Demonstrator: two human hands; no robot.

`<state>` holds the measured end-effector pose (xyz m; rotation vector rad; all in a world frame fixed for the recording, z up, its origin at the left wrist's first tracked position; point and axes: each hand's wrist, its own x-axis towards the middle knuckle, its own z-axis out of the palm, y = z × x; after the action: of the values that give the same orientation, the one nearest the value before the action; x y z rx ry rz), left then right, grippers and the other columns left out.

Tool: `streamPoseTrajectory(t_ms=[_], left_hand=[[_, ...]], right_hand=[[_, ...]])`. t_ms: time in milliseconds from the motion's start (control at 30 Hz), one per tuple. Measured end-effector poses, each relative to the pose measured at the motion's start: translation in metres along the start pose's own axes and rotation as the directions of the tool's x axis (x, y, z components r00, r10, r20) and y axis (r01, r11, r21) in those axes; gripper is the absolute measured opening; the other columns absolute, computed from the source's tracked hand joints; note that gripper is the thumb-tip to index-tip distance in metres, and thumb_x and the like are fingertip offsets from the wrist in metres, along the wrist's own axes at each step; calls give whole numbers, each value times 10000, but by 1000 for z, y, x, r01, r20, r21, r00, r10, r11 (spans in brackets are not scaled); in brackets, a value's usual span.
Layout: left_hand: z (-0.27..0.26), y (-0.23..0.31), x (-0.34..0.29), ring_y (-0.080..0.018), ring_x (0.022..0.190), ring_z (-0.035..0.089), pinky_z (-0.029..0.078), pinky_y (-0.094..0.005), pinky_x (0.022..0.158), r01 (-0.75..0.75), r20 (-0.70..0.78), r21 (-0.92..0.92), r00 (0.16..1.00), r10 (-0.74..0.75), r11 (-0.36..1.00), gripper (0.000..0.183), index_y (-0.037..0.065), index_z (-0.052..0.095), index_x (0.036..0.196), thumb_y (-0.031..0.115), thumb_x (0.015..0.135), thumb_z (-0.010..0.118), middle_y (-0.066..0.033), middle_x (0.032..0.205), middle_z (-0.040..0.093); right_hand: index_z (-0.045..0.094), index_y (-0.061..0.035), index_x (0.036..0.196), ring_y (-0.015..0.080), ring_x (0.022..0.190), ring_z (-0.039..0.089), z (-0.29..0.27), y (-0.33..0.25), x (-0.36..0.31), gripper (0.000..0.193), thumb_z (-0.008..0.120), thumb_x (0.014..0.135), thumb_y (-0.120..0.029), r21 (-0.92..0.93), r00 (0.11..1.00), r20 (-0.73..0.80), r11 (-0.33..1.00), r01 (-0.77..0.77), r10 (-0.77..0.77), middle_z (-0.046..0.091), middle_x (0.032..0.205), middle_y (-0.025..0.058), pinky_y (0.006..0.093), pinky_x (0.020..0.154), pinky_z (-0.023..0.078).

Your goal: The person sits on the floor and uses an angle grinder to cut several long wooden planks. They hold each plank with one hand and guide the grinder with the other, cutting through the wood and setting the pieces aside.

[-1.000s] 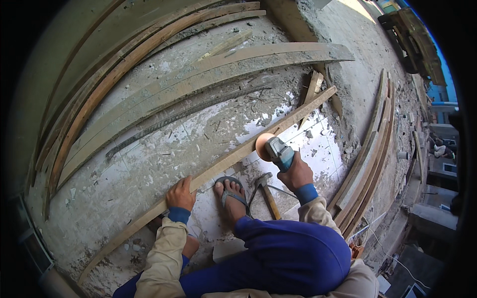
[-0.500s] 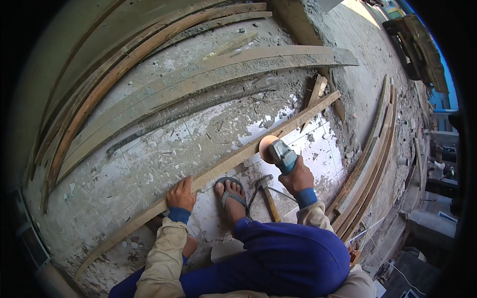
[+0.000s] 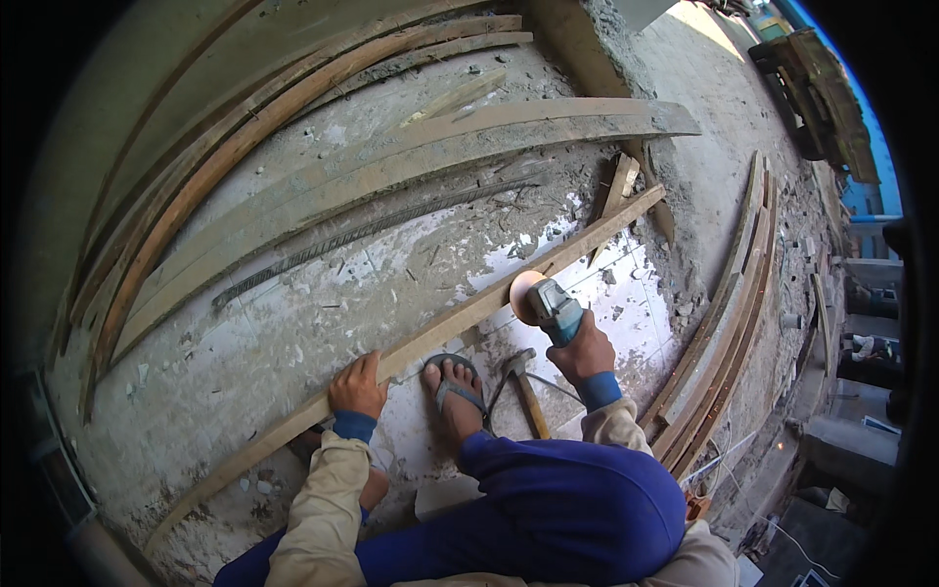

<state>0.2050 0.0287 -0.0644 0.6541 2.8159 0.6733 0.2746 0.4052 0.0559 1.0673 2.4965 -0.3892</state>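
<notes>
A long wooden batten [image 3: 455, 321] runs slantwise across the middle, from lower left to upper right. My left hand [image 3: 358, 385] is closed over it, left of my sandalled foot. My right hand [image 3: 584, 350] grips a teal and grey angle grinder [image 3: 556, 309]. Its round disc [image 3: 525, 296] looks blurred, as if spinning, and meets the batten's near edge. The batten's upper right end lies across a short wood offcut [image 3: 617, 188]. Between my foot and right arm lies a hammer [image 3: 529, 399] with a wooden handle.
Beyond the batten lie a ribbed steel bar [image 3: 362, 233], a wide dusty plank [image 3: 391, 157] and several long timbers [image 3: 220, 147]. More boards [image 3: 729, 313] are stacked at right, with small orange sparks near them. Rubble and chips cover the tiled floor [image 3: 284, 342].
The grinder disc stays at about the same spot on the batten, and my left hand has not moved along it. More orange sparks show at the right. The view has shifted slightly.
</notes>
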Motion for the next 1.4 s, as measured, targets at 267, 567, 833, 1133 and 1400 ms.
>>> streamPoseTrajectory(t_ms=[267,567,833,1133,1400], left_hand=[[4,-2,0,-348,1076,728,590,-456,894,36,54,31,998,-37,999,594,132,665,1314,187,768,893,-113,1197,751],[0,-11,17,-388,1045,725,582,-503,887,147,248,-11,959,-140,989,554,92,674,1273,288,799,885,-141,1174,754],[-8,-49,55,-423,1021,733,577,-480,903,170,464,-139,882,-88,976,741,2,719,1230,541,758,906,-243,1097,761],[4,-80,79,-335,1011,751,566,-402,914,299,600,-355,800,-30,886,778,-81,731,1181,576,794,881,-258,1088,768],[16,-89,73,-171,912,718,557,-339,859,287,568,-419,823,2,861,517,-7,760,1204,386,884,863,-133,1033,794]], right_hand=[[523,-38,1179,477,935,736,4,19,10,603,811,721,-301,74,987,-89,989,-128,134,751,1005,265,548,831,594],[525,-28,1228,499,971,725,-14,83,17,687,825,678,-311,182,929,-243,954,-239,279,744,1016,296,535,876,586],[527,-47,1184,484,940,726,21,43,8,588,813,728,-284,124,990,-118,991,-59,74,743,1004,257,544,842,585],[540,-81,1247,464,972,724,39,11,17,611,815,741,-284,130,996,-73,990,54,-44,743,1064,220,534,838,581],[558,-98,1265,436,990,731,36,1,32,583,796,760,-265,112,992,-98,989,95,-85,739,1111,200,512,864,587]])
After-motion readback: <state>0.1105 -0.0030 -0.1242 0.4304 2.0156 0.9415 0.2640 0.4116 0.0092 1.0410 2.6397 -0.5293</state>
